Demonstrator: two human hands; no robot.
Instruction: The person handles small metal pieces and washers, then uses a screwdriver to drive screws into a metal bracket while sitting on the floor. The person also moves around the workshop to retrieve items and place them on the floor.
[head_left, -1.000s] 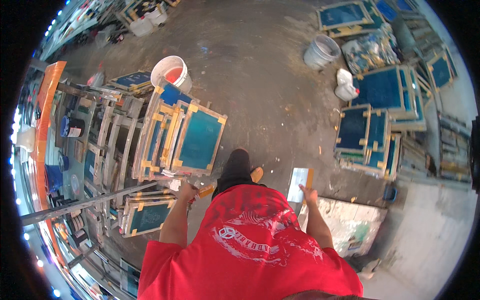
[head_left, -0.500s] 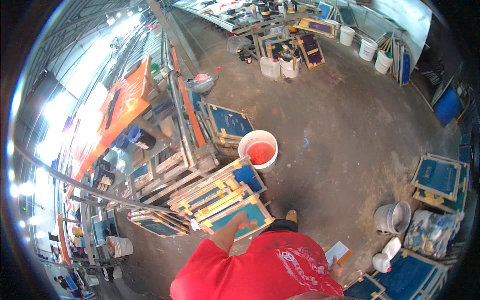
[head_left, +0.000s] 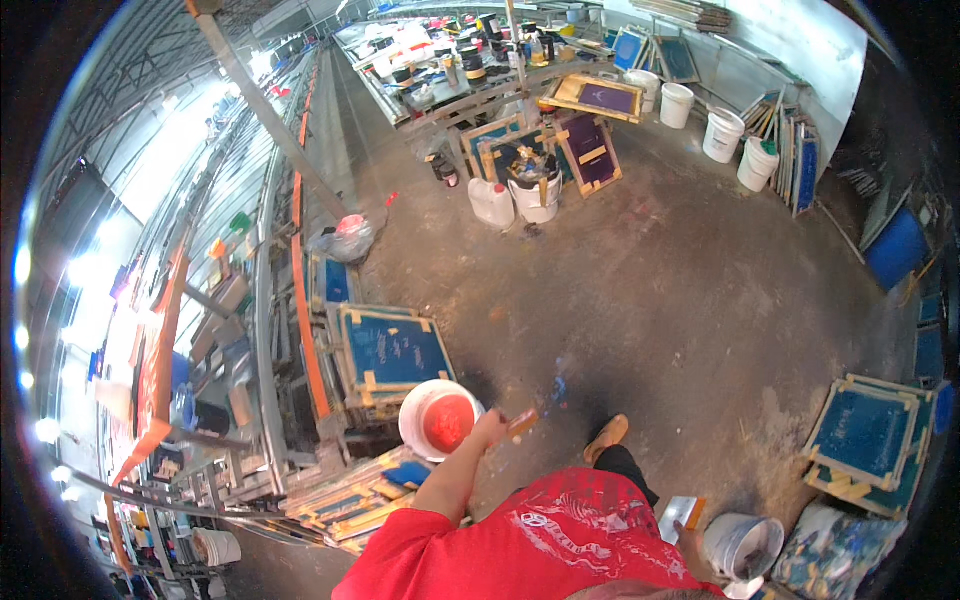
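Gripping an orange-handled tool [head_left: 523,424], left hand [head_left: 490,428] now reaches beside the white bucket of red ink [head_left: 440,420] at 11 o'clock; right hand [head_left: 688,535], low at 5 o'clock, holds a squeegee [head_left: 678,516]. Farther, at 10 o'clock, blue framed screens [head_left: 392,350], closer than half a second ago.

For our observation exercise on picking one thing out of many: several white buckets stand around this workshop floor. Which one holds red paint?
The white bucket beside the left hand, next to the blue screen frame. Its inside shows red; the white buckets by the far wall show none.
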